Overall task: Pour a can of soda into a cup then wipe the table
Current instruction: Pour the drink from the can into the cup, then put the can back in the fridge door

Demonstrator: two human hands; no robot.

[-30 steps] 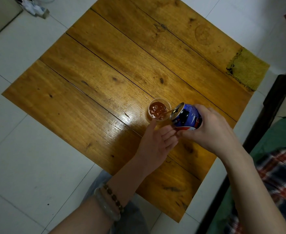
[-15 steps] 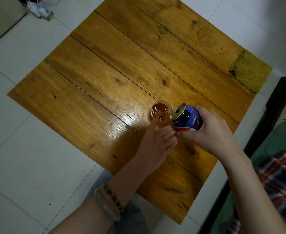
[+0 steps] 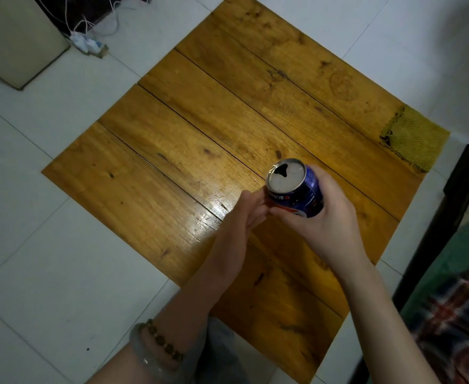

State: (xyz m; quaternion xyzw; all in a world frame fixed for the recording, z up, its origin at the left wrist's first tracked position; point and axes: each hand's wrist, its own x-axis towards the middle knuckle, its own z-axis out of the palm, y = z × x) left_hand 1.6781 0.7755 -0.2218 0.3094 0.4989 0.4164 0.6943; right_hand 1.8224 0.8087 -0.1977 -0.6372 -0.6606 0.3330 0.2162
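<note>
The right hand [image 3: 322, 220] is wrapped around the can [image 3: 294, 189], which is held nearly upright with its open top seen. The left hand [image 3: 241, 217] is placed just beside it, fingers [image 3: 256, 207] half curled and touching the can's lower side. Two bracelets are worn on the left wrist.

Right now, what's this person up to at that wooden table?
A person is holding a blue soda can in the right hand, tipped so its open top faces the camera. The left hand is curled just beside it. The cup is hidden behind the can and hands. A yellow cloth lies unused at the far corner of the table.
</note>
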